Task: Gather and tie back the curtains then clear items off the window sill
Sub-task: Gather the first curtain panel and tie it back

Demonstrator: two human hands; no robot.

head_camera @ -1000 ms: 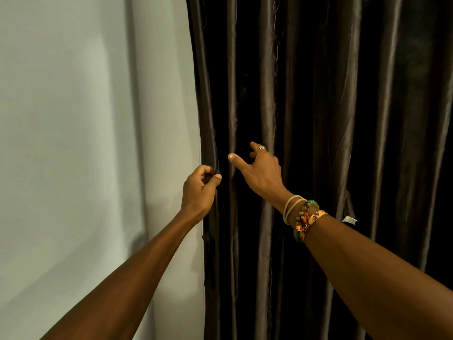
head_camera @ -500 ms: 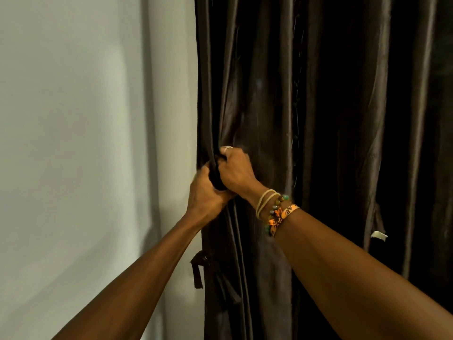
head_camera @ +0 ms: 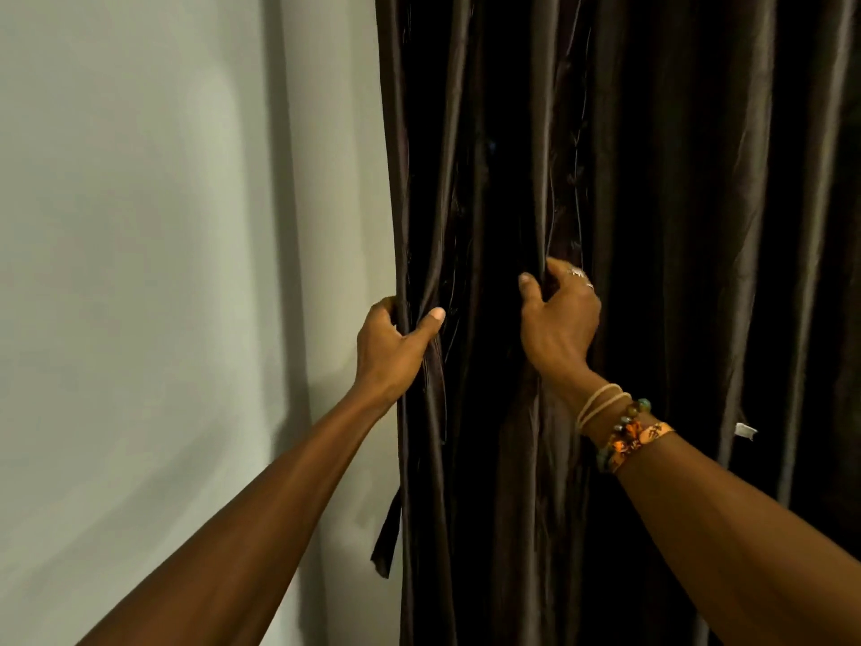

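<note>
A dark brown, shiny curtain point(head_camera: 675, 226) hangs in long folds over the right two thirds of the view. My left hand point(head_camera: 389, 352) grips the curtain's left edge, thumb in front and fingers behind the cloth. My right hand point(head_camera: 559, 319), with rings and bracelets at the wrist, grips a fold a little to the right and slightly higher. A dark fabric tie strap point(head_camera: 386, 538) dangles from the curtain's left edge below my left hand. The window and its sill are hidden behind the curtain.
A pale wall point(head_camera: 140, 272) fills the left side, with a vertical corner shadow near the curtain. A small white tag point(head_camera: 744, 431) sticks out of a fold at the right.
My right hand has let go beside my left hand and moved right to grip a further fold. My left hand keeps its hold on the curtain's edge.
</note>
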